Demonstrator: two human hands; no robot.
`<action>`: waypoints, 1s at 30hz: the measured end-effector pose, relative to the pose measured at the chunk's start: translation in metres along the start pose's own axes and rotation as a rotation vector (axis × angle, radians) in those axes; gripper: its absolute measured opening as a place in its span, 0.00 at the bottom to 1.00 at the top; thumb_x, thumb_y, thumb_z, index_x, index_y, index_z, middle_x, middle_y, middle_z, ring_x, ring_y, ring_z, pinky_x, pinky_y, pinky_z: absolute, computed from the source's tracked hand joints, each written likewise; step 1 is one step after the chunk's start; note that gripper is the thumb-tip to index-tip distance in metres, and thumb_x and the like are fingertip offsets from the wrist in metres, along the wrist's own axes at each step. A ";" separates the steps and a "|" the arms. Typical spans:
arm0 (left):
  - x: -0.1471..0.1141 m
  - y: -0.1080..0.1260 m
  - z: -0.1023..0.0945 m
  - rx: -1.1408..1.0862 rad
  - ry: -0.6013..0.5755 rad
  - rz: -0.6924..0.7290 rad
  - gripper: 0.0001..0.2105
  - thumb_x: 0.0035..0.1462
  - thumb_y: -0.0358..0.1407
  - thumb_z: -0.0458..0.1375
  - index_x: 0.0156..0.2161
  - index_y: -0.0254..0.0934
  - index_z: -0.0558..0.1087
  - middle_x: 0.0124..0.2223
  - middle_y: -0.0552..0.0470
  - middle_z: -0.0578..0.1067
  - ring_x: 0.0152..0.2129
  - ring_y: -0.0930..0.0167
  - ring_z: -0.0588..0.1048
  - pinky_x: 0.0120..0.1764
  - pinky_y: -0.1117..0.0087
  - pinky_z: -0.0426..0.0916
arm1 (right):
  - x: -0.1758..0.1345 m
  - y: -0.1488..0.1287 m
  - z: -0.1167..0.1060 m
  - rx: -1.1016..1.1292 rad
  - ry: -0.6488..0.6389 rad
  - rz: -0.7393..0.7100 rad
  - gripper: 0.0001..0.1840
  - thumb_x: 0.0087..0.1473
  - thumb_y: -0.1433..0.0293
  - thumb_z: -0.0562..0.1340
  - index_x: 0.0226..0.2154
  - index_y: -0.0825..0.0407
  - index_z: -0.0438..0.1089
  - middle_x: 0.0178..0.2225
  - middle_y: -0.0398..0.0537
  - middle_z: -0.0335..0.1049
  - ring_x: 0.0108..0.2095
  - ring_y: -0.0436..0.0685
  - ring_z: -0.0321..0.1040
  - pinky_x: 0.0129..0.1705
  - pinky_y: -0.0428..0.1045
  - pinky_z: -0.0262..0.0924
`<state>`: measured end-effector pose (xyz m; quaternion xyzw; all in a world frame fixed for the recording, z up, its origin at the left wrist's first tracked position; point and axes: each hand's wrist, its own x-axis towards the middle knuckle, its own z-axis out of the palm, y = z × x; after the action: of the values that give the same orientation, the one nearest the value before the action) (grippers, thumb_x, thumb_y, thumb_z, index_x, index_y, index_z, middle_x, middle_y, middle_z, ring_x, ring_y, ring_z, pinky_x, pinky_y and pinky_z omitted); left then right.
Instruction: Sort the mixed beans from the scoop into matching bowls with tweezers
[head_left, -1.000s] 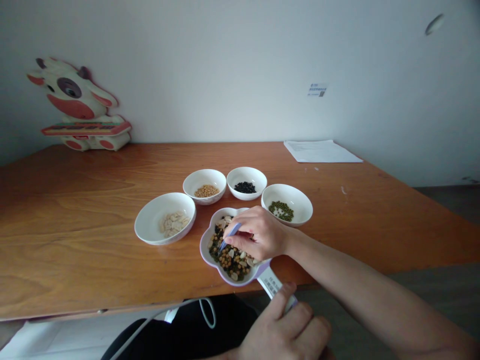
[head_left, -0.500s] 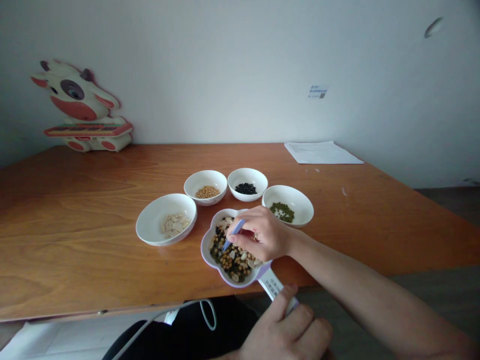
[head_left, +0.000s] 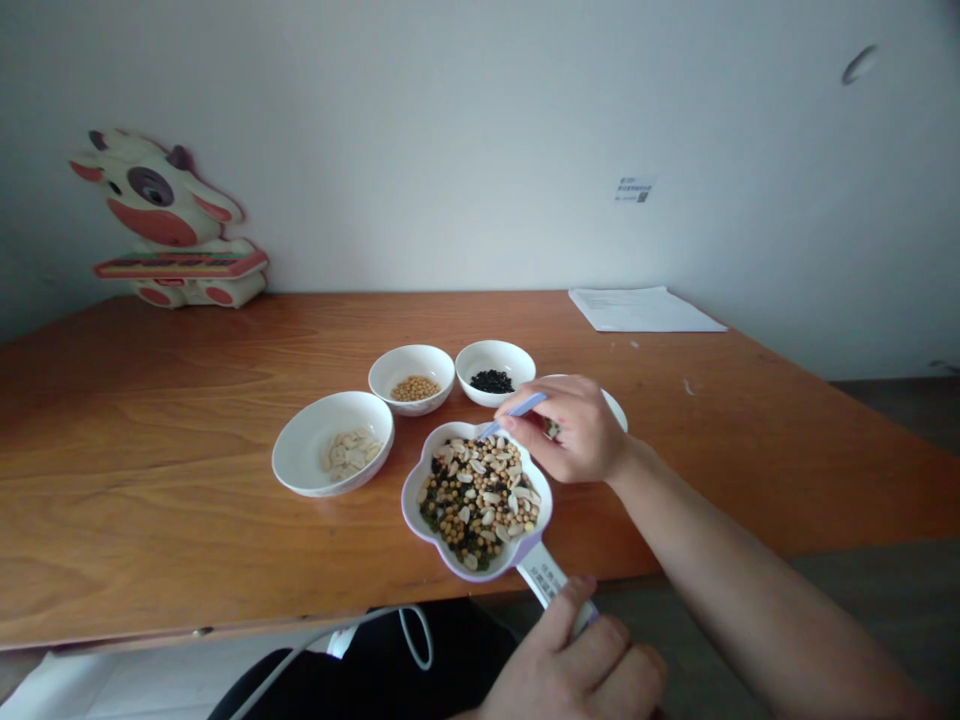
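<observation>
The right hand (head_left: 574, 428) is pinching blue tweezers (head_left: 516, 411) and has lifted out of the flower-shaped dish (head_left: 478, 498) toward 1 o'clock, now covering the green-bean bowl (head_left: 616, 408). The mixed beans are fully exposed. The left hand (head_left: 577, 665) is gripping the dish handle (head_left: 546, 577) at 5 o'clock.

Flower-shaped lilac dish (head_left: 414, 500), mixed beans; blue tweezers (head_left: 516, 412) tilted above
</observation>
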<state>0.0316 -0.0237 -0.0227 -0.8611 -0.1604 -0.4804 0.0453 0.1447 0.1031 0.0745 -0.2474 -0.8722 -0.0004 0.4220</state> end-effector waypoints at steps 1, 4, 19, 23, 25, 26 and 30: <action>0.001 0.000 0.000 -0.004 0.020 -0.007 0.15 0.67 0.28 0.48 0.29 0.34 0.71 0.29 0.59 0.71 0.25 0.79 0.67 0.56 0.65 0.60 | 0.000 0.003 -0.008 -0.057 0.025 0.006 0.09 0.59 0.72 0.58 0.29 0.54 0.71 0.25 0.47 0.74 0.24 0.50 0.67 0.27 0.46 0.59; 0.003 0.000 -0.002 -0.008 0.004 -0.003 0.15 0.68 0.28 0.48 0.30 0.33 0.72 0.30 0.59 0.71 0.25 0.79 0.68 0.57 0.66 0.58 | -0.002 0.015 -0.029 -0.240 0.071 0.060 0.09 0.59 0.71 0.58 0.28 0.53 0.71 0.23 0.45 0.73 0.22 0.51 0.66 0.27 0.47 0.58; -0.001 0.000 -0.001 0.014 -0.062 0.009 0.11 0.66 0.29 0.52 0.31 0.35 0.72 0.31 0.59 0.72 0.26 0.79 0.67 0.56 0.64 0.59 | -0.009 0.025 -0.028 -0.310 0.141 0.252 0.13 0.55 0.68 0.60 0.22 0.54 0.71 0.17 0.43 0.67 0.17 0.49 0.58 0.22 0.47 0.51; 0.003 0.001 -0.002 -0.023 -0.020 -0.022 0.16 0.69 0.29 0.47 0.30 0.33 0.72 0.29 0.59 0.72 0.25 0.78 0.68 0.57 0.66 0.57 | -0.007 0.007 -0.011 -0.046 0.173 0.162 0.11 0.57 0.70 0.60 0.26 0.54 0.73 0.22 0.46 0.73 0.20 0.49 0.64 0.24 0.46 0.56; 0.004 0.001 -0.003 -0.045 -0.021 -0.032 0.17 0.69 0.29 0.45 0.31 0.32 0.72 0.28 0.59 0.71 0.25 0.78 0.68 0.58 0.66 0.56 | -0.007 -0.001 0.000 0.088 0.062 0.066 0.10 0.58 0.71 0.59 0.27 0.54 0.73 0.24 0.47 0.75 0.22 0.50 0.66 0.25 0.46 0.59; 0.004 0.002 -0.003 -0.051 -0.027 -0.038 0.16 0.69 0.28 0.45 0.31 0.32 0.71 0.29 0.59 0.72 0.25 0.78 0.68 0.58 0.65 0.56 | -0.007 -0.003 0.005 0.149 0.013 0.023 0.09 0.58 0.71 0.60 0.28 0.54 0.73 0.25 0.47 0.75 0.22 0.50 0.66 0.25 0.46 0.60; 0.004 0.003 -0.004 -0.057 -0.050 -0.050 0.15 0.68 0.28 0.46 0.32 0.32 0.71 0.29 0.60 0.72 0.25 0.78 0.68 0.58 0.65 0.56 | -0.008 -0.008 0.022 0.279 -0.130 -0.039 0.08 0.58 0.71 0.60 0.30 0.56 0.73 0.25 0.47 0.75 0.23 0.51 0.67 0.27 0.46 0.62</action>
<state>0.0311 -0.0268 -0.0166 -0.8694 -0.1691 -0.4642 0.0046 0.1293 0.0972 0.0564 -0.1686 -0.8939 0.1288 0.3948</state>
